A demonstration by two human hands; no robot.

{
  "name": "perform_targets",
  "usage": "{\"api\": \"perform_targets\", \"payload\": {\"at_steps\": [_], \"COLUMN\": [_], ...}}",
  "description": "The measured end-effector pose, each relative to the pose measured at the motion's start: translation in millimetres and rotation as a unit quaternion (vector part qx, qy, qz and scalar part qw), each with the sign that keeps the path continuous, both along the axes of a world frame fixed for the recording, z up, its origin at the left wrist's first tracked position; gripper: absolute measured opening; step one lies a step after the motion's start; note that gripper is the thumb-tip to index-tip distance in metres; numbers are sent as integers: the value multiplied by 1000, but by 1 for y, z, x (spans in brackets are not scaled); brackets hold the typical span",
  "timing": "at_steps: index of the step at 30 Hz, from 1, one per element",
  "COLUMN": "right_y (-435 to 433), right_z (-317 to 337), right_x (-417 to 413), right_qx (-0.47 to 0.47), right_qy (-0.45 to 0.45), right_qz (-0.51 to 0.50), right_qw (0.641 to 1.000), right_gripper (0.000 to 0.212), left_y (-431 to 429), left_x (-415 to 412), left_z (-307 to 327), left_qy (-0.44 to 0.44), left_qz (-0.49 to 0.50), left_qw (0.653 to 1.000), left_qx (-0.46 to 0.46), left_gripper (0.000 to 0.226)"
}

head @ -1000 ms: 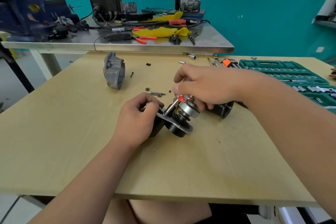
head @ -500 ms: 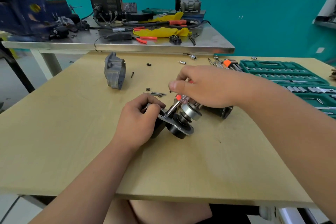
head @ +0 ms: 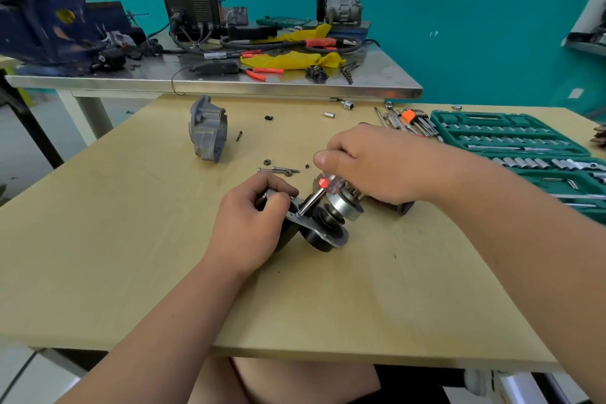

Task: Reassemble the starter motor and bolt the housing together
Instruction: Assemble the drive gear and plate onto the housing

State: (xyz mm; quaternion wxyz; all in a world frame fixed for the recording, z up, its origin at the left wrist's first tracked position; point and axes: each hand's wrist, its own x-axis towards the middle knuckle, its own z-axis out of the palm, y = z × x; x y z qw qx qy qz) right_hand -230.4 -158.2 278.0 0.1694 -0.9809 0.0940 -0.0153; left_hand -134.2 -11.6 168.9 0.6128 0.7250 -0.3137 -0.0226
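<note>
Starter motor [head: 328,236] mid-table [head: 147,239], lying between hands. Left hand [head: 252,223] grips its left end. Right hand [head: 370,164] clasps screwdriver [head: 311,202]; shaft slants down-left, tip on mounting plate beside left fingers.

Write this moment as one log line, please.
left hand: grips black-and-silver starter motor assembly | right hand: holds clear-handled screwdriver | tip: at grey metal plate | grey cast housing: apart on wooden table

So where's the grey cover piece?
In the head view, the grey cover stands far left on the wooden table, a small black screw just right of it.
</note>
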Motion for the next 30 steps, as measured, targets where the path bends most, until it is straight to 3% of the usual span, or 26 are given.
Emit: {"api": "perform_targets", "payload": {"at_steps": [3, 7, 9, 12, 16, 18, 21, 23, 26, 30], "right_y": [3, 0, 2, 10, 12, 7, -18, -37, -47, -43], "right_z": [-5, -3, -6, -15, -39, -48, -51, -55, -71, -77], "right_x": [1, -18, -25, -31, -53, -63, -73, -77, -72, -53], "right_qx": [-29, 84, 89, 41, 104, 175, 248, 195, 108, 17], "right_qy": [-24, 64, 44, -16, 3, 19, -87, -120, -21, 46], "right_qz": [-14, -2, 1, -51, -121, -111, -143, -177, -161, -139], "right_qw": [999, 994, 995, 998, 987, 978, 954, 957, 981, 989], "right_gripper": [48, 19, 14, 48, 67, 58, 36, 25, 14, 20], "left_y": [3, 7, 8, 10, 17, 18, 20, 22, 27, 42], "left_x": [-3, -8, -11, -17, -26, -30, -34, -33, -25, -5], "left_z": [-2, -5, -4, -1, 0, 2, 5, 6, 7, 5], "left_qy": [-36, -76, -88, -149, -324, -411, -459, -464, -464, -461], "left_qz": [-4, -4, 0, -2, 18, 38, 49, 57, 81, 117], "left_qw": [999, 997, 996, 989, 945, 907, 878, 872, 867, 863], "left_qx": [1, 4, -3, -7, 38, 84, 126, 144, 160, 167], "left_gripper": [21, 20, 20, 19, 28, 28, 29, 30, 30, 36]}}
